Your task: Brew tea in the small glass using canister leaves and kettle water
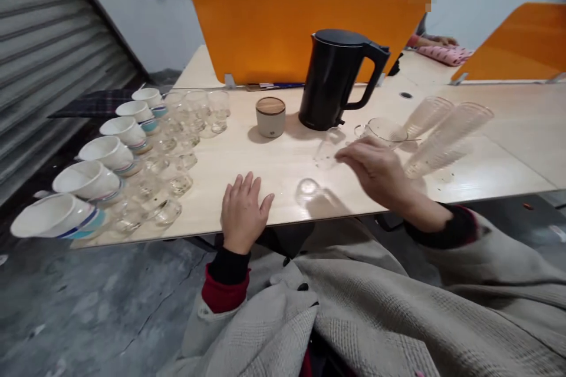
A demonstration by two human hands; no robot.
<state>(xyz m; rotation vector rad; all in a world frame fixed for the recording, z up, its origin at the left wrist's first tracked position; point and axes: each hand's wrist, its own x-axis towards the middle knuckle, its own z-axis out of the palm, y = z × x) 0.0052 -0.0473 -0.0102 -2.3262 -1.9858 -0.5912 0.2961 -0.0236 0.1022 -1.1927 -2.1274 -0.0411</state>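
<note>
My left hand (244,212) lies flat on the table's front edge with its fingers spread, holding nothing. My right hand (380,174) pinches a small clear cup (328,148) at its fingertips, tilted over the table; its shadow falls on the wood below. Just behind that hand stands a clear glass cup with a handle (385,131), partly hidden, with a thin stick-like thing across its rim. To the right, stacks of clear cups (455,129) lean at a slant. A lidded grey canister (271,118) and a black electric kettle (338,79) stand farther back.
White mugs with blue bands (91,179) form a row along the table's left edge. Several small clear glasses (177,179) stand beside them. An orange divider (260,35) rises behind the kettle. Beyond it, a person's hand (444,41) rests by a pink patterned item (444,55).
</note>
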